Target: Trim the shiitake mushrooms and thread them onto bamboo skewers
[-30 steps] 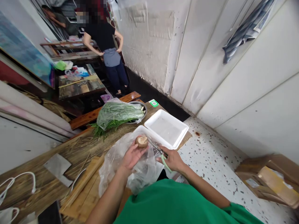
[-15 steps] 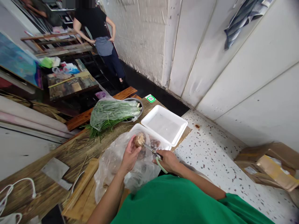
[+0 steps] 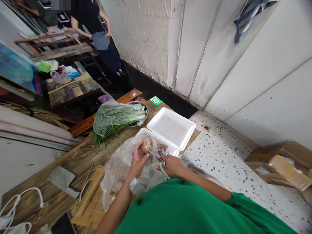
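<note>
Between the fingers and thumb of my left hand [image 3: 138, 162] is a brown mushroom [image 3: 146, 145], its pale stem side turned up. My right hand [image 3: 172, 166] grips scissors [image 3: 164, 169] with light green handles, and their blades reach to the mushroom's stem. Beneath both hands spreads a crumpled clear plastic bag [image 3: 117, 169]; more brown mushrooms [image 3: 162, 149] show at its far side. The bag partly covers a white foam tray [image 3: 142, 132]. A second white foam tray [image 3: 172, 126] lies beside it, towards the table's far right edge.
Leafy greens in plastic [image 3: 117, 117] rest across a metal bowl [image 3: 147, 113]. A cleaver [image 3: 62, 180], wooden board [image 3: 90, 198], white cable [image 3: 29, 190] and dark phone [image 3: 63, 224] lie at left. A cardboard box [image 3: 280, 162] stands on the floor. Another person stands beyond the table.
The view has shifted slightly. My left hand still holds the mushroom, turned a little, with the scissors' blades staying at its stem. The person beyond appears farther left in view.
</note>
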`<move>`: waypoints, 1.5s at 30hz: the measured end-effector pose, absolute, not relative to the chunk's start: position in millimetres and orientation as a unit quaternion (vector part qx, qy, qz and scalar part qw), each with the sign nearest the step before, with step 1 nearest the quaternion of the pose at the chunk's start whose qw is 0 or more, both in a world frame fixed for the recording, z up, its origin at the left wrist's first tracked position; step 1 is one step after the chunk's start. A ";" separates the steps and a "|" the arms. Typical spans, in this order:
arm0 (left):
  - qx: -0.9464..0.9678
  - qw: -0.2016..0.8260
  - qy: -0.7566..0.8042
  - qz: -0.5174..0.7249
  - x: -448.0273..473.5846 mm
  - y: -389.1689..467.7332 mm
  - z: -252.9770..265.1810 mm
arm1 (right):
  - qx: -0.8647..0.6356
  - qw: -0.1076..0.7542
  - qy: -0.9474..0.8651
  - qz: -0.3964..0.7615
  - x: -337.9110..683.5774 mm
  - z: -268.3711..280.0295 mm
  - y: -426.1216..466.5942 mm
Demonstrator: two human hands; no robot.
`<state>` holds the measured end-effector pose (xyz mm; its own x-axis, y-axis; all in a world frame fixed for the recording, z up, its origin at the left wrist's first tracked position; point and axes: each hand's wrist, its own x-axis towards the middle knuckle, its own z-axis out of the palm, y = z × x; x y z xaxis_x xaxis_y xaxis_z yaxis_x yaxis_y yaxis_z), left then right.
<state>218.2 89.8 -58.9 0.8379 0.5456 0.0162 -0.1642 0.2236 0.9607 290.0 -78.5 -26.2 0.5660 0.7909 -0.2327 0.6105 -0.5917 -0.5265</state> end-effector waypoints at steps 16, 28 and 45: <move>0.622 0.726 0.181 0.230 208.8 107.3 -91.2 | -0.857 0.172 -0.419 0.247 281.8 -24.3 -70.0; 0.543 0.787 0.237 0.173 201.4 108.5 -120.7 | -0.848 0.145 -0.414 0.298 287.3 -43.1 -67.8; 0.608 0.698 0.263 0.271 203.9 83.7 -111.1 | -0.846 0.171 -0.420 0.282 274.4 -46.7 -56.3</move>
<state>203.9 83.7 -111.1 0.7144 0.6987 -0.0375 -0.0588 0.1134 0.9918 274.4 -56.3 -46.7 0.4886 0.8065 -0.3330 0.6139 -0.5889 -0.5256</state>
